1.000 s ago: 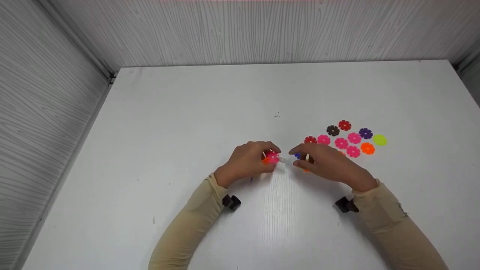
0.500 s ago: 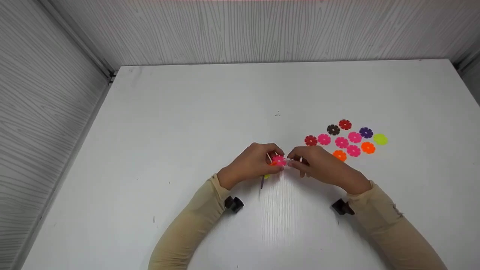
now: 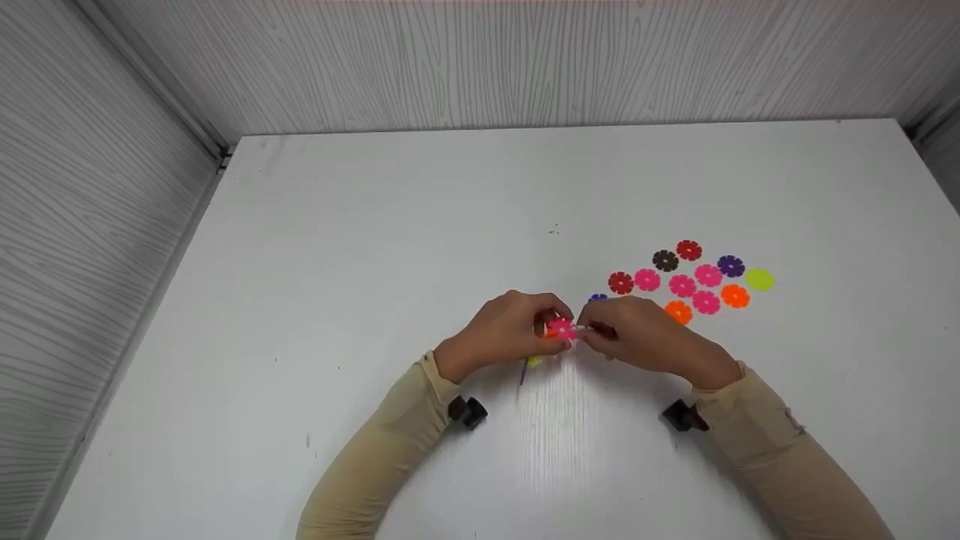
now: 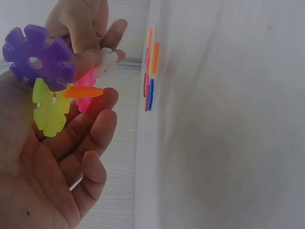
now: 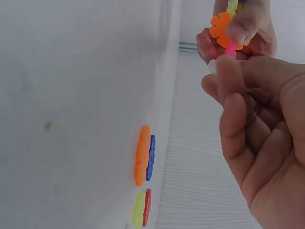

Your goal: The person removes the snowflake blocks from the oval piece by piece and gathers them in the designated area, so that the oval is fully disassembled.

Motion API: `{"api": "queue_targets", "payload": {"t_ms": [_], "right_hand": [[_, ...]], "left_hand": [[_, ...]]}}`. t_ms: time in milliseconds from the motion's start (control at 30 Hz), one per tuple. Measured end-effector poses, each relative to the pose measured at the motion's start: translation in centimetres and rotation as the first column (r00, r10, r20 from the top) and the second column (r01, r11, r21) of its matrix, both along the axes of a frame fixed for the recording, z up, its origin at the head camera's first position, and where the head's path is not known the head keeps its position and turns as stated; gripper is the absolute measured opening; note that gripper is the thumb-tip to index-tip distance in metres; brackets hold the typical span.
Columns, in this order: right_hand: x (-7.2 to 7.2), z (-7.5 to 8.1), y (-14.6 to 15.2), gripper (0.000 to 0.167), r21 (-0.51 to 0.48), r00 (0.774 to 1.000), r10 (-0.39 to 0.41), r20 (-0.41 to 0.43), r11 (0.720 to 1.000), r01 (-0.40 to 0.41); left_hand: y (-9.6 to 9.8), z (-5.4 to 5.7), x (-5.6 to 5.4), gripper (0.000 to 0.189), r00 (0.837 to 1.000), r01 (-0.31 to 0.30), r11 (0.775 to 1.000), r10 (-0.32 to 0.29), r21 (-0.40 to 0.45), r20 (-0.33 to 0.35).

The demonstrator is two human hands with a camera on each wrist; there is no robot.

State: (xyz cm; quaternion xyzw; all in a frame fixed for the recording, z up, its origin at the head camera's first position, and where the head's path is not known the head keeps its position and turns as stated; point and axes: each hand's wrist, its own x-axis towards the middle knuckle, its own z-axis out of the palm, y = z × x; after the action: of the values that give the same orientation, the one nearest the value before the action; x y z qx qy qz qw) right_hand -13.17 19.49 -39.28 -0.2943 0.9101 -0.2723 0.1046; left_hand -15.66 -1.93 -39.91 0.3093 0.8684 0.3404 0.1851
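Observation:
My left hand grips a chain of notched plastic flower discs joined edge to edge. In the left wrist view, a purple disc and a yellow disc hang on the palm side, followed by an orange disc. Beyond them comes a pink disc near the fingertips. At the chain's right end, my right hand pinches a white disc between thumb and forefinger, close against the pink one. Fingers partly cover the white disc, so how deeply its slot sits is hidden.
Loose flower discs lie flat on the white table, right of and beyond the hands: a brown disc, a yellow disc, a purple disc, and several red, pink and orange ones. A blue disc is partly hidden by the right hand.
The right hand, apart from the chain a second ago, now pinches the white disc. My left hand has shifted slightly right and nearer me with the chain, bringing both hands together.

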Motion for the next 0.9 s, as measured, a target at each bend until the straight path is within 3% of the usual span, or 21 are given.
{"api": "queue_targets", "payload": {"t_ms": [167,300,500,733,900], "right_hand": [[-0.1,0.2,0.6,0.017,-0.021,1.000,0.022,0.018,1.000,-0.022],[-0.3,0.6,1.2,0.026,-0.057,0.995,0.005,0.103,0.998,0.000],[-0.6,1.0,2.0,0.026,-0.100,0.982,-0.048,0.183,0.993,0.067],[-0.9,0.9,2.5,0.028,-0.018,0.969,-0.097,0.227,0.994,0.103],[-1.2,0.7,2.8,0.032,0.018,0.964,-0.082,0.252,0.997,0.081]], "left_hand": [[-0.4,0.1,-0.3,0.035,1.000,0.010,0.999,-0.010,0.052,0.009],[-1.0,0.3,-0.6,0.033,1.000,-0.005,0.997,0.005,0.073,0.000],[-1.2,0.4,-0.7,0.034,0.998,-0.020,0.999,0.018,-0.034,-0.066],[-1.1,0.2,-0.8,0.034,0.996,-0.048,0.993,0.040,-0.112,-0.074],[-1.2,-0.2,-1.0,0.034,0.996,-0.056,0.989,0.045,-0.137,-0.078]]}}
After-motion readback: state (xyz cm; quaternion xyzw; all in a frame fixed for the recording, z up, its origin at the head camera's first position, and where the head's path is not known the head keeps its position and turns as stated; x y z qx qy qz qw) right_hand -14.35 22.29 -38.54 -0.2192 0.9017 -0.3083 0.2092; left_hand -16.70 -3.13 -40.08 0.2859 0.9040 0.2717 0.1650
